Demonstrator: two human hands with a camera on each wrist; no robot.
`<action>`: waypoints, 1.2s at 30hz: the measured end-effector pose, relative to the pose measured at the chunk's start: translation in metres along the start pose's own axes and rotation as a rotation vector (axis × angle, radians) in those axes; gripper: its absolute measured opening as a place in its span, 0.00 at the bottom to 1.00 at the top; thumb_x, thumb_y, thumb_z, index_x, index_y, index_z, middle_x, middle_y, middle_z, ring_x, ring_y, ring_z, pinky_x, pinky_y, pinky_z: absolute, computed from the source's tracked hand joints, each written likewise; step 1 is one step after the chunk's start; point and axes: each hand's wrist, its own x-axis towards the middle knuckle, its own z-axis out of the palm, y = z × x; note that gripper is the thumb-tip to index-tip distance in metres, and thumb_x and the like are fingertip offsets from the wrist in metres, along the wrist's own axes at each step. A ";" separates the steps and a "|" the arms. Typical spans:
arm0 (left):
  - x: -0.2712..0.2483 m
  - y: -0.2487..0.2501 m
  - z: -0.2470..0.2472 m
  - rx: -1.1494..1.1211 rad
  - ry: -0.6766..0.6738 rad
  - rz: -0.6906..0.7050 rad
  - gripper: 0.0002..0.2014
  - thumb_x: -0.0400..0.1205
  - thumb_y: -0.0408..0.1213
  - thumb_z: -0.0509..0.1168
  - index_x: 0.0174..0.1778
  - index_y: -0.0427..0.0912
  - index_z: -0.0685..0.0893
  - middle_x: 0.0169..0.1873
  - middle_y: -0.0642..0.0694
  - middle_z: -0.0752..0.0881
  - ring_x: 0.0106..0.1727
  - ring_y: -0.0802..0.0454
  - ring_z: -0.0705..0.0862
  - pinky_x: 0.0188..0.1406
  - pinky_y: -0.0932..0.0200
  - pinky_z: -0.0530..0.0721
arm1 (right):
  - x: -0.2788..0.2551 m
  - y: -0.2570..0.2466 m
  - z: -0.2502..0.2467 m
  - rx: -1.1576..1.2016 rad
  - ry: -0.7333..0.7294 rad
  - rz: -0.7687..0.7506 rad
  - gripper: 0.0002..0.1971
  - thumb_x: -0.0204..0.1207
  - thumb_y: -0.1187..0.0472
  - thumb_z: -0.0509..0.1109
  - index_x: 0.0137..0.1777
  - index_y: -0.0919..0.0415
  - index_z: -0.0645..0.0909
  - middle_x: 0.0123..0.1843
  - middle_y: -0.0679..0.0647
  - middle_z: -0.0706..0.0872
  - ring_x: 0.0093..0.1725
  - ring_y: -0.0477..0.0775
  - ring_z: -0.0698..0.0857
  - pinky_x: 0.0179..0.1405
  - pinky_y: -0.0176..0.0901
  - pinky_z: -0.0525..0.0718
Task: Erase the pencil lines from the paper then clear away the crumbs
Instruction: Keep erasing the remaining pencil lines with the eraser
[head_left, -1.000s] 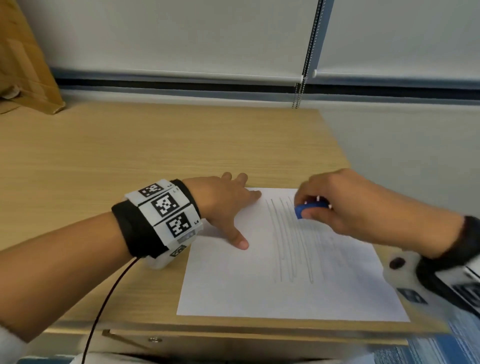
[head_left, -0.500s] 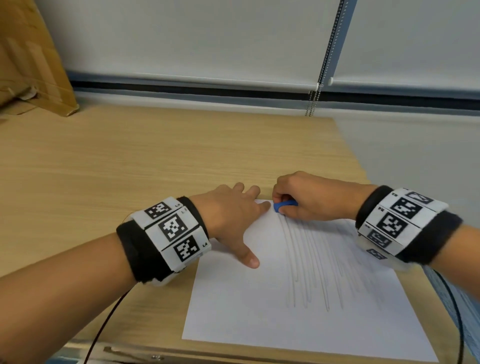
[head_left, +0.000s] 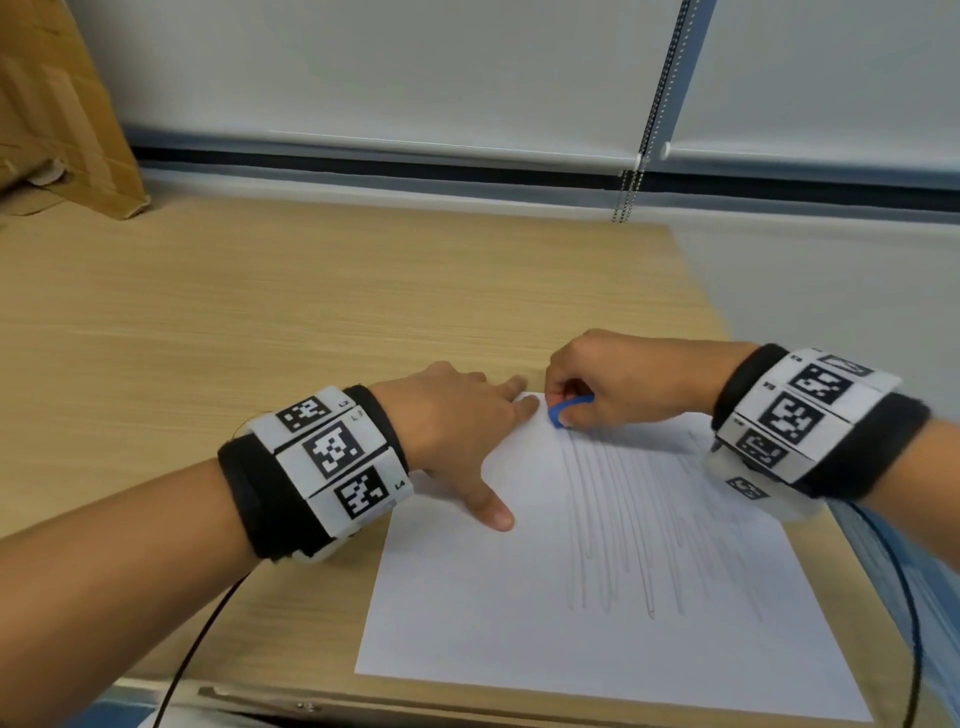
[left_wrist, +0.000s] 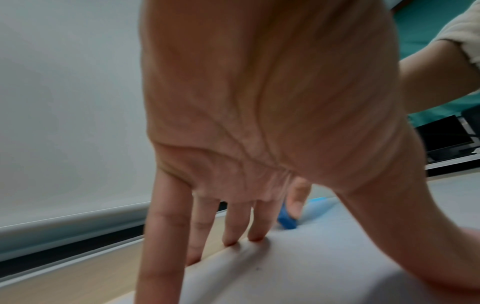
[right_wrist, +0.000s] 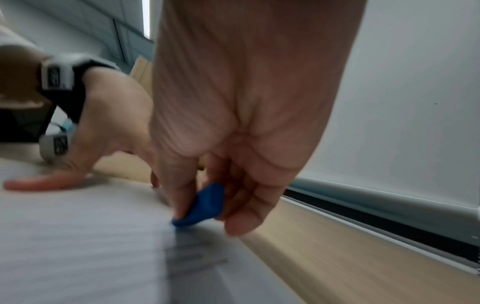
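Observation:
A white sheet of paper (head_left: 467, 597) lies on the wooden desk (head_left: 260, 322) near its front right corner, with several long grey pencil lines (head_left: 623, 519) running down its right half. My left hand (head_left: 467, 421) presses flat on the paper's far left corner, fingers spread and straight (left_wrist: 233, 226). My right hand (head_left: 613, 384) pinches a small blue eraser (head_left: 563, 408) between thumb and fingers (right_wrist: 202, 205), its tip on the paper at the top of the leftmost lines. The eraser (left_wrist: 287, 221) shows just beyond my left fingertips.
A brown cardboard box (head_left: 57, 130) leans at the desk's far left. White roller blinds (head_left: 415, 67) with a bead chain (head_left: 631, 192) hang behind the desk. The desk's right edge (head_left: 711, 291) runs close beside the paper. A black cable (head_left: 197, 639) trails from my left wristband.
My right hand carried the eraser from over the middle lines to the paper's top left by my left fingertips. The left hand has stayed pressed on the paper.

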 end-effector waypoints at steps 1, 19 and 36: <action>0.000 0.000 0.000 0.003 -0.005 -0.003 0.58 0.71 0.73 0.65 0.87 0.48 0.41 0.86 0.49 0.42 0.83 0.43 0.59 0.71 0.45 0.69 | 0.001 0.001 0.000 0.005 0.031 0.007 0.05 0.77 0.58 0.71 0.46 0.57 0.86 0.41 0.48 0.87 0.36 0.44 0.82 0.32 0.29 0.77; 0.000 -0.001 -0.002 -0.025 -0.026 0.001 0.58 0.72 0.70 0.67 0.87 0.49 0.39 0.85 0.55 0.35 0.84 0.42 0.58 0.70 0.45 0.73 | -0.007 -0.007 0.004 0.081 -0.067 0.033 0.06 0.77 0.58 0.71 0.46 0.59 0.87 0.36 0.48 0.88 0.30 0.41 0.78 0.30 0.28 0.76; 0.002 0.005 0.002 -0.146 -0.081 0.063 0.64 0.60 0.77 0.70 0.79 0.71 0.29 0.83 0.65 0.33 0.86 0.44 0.40 0.77 0.42 0.60 | -0.025 -0.015 0.015 0.111 -0.005 0.011 0.03 0.75 0.61 0.72 0.41 0.59 0.85 0.33 0.51 0.85 0.28 0.43 0.76 0.29 0.34 0.75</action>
